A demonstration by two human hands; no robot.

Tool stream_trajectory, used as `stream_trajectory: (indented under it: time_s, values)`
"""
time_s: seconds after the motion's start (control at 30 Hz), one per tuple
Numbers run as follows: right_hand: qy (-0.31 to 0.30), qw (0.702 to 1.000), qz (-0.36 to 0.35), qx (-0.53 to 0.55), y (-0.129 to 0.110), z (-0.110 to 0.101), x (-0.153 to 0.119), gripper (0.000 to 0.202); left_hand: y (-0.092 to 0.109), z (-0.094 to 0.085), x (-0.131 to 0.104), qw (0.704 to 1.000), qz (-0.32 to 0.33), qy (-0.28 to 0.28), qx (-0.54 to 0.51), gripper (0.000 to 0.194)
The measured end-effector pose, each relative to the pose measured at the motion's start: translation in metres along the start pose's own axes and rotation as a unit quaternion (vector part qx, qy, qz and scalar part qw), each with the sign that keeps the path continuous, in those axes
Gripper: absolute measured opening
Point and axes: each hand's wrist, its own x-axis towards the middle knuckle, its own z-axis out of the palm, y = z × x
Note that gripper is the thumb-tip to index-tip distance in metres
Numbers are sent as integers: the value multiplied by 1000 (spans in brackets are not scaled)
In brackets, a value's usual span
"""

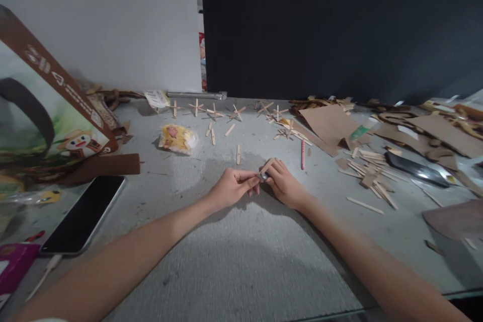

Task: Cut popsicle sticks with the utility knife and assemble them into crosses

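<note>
Near the middle of the table my left hand (pixel 232 187) and my right hand (pixel 282 182) meet, both with fingers closed. A short flat wooden craft stick (pixel 268 164) slants up to the right from my left fingertips, across the front of my right fingers. Just below it a small shiny grey piece (pixel 263 176) shows between the hands, by my right thumb; its kind is too small to make out. Beyond my hands a lone craft stick (pixel 238 154) lies on the table, with another stick (pixel 230 129) farther back.
Several crossed-stick pieces (pixel 214 112) line the back. A yellow packet (pixel 177 139) lies left of centre, a phone (pixel 83 215) at left by a printed bag (pixel 56 110). At right are a pink striped stick (pixel 302 155), loose sticks (pixel 372 173), cardboard (pixel 326 123) and a black-handled tool (pixel 415 168).
</note>
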Motion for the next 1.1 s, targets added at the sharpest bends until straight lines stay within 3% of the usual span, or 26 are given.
stream_trajectory:
  time_s: [0.23,0.5,0.67,0.93,1.1]
  values:
    - [1,999,15,34,2,-2,0,50,2,0,0,1000,-10,23,-7,51]
    - [113,990,90,-2,11,-1,-5,43,-7,0,3,992,5,115,-59,53]
    - [159,981,109,0,2,-5,-4,37,-12,0,4,989,4,123,-82,58]
    - [142,980,138,37,-17,-2,2,27,-11,0,4,992,-25,109,-56,52]
    - [164,966,181,88,-25,2,7,28,-12,0,4,994,-49,90,-37,52]
